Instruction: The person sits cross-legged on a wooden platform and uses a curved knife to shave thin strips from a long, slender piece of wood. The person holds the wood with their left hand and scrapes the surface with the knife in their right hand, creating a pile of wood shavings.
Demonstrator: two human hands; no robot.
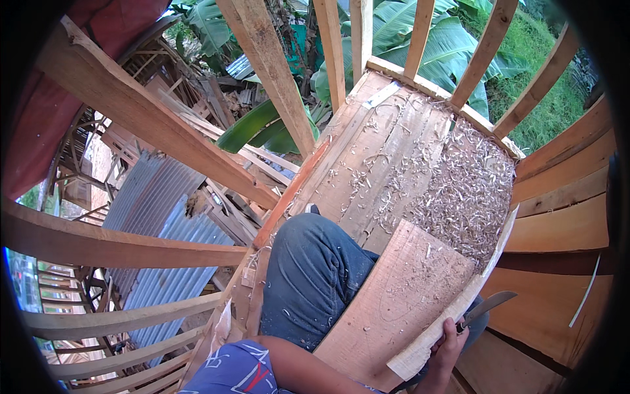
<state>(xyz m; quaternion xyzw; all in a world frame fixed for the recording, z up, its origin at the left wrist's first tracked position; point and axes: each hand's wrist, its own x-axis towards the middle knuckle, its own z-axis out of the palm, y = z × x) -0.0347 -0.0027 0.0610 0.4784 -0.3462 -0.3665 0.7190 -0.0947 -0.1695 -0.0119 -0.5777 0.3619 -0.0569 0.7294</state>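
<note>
— Roughly, left to right: what's in hand?

— My left hand I can't see; only the forearm (308, 371) shows under the board, so I can't tell what its fingers do. Wooden board (400, 299) rests across my knee (315, 269), slanting up toward the shaving-strewn plank floor (394, 151).

— How will it handle?

— Stiff and fairly heavy, I'd judge; rough, dusty face, pale cut edge curving on the right. Best gripped by the long edges, low end braced.

— And the right?

— My right hand (449, 345) sits at that pale edge, fingers closed round a knife (485, 307), blade pointing up and away.
</note>
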